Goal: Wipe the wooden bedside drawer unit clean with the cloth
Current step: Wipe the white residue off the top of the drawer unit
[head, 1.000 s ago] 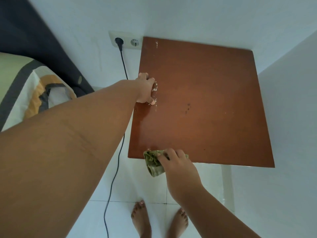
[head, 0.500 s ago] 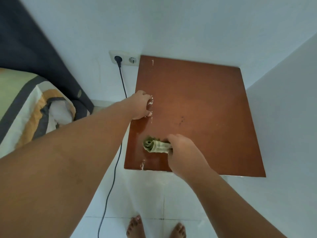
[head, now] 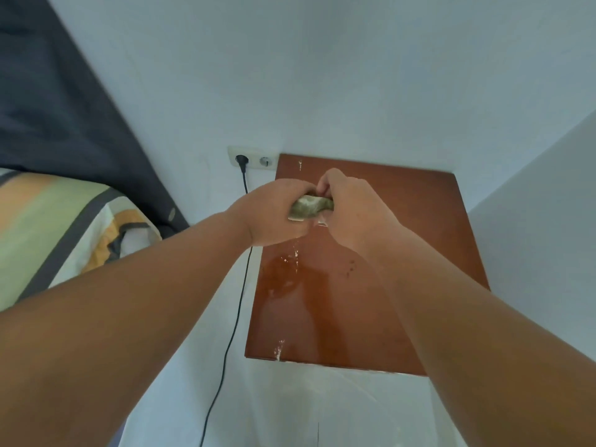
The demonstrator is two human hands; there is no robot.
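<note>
The reddish-brown wooden top of the bedside drawer unit (head: 416,253) fills the middle of the head view, in a corner between two white walls. Whitish specks and a wet patch (head: 283,275) mark its left side, and small dark spots (head: 350,267) lie near the middle. A bunched green cloth (head: 311,206) is held above the top's left rear part. My left hand (head: 267,214) and my right hand (head: 351,211) both grip it, pressed together. Most of the cloth is hidden inside the hands.
A double wall socket (head: 253,159) sits left of the unit, with a black cable (head: 235,317) hanging to the floor. A bed with a striped pillow (head: 58,227) and a dark headboard (head: 58,101) lies at left. A white wall (head: 532,237) closes the right side.
My left hand left the unit's left edge and joined the right hand on the cloth. The cloth rose from the front of the top. The view tilted upward.
</note>
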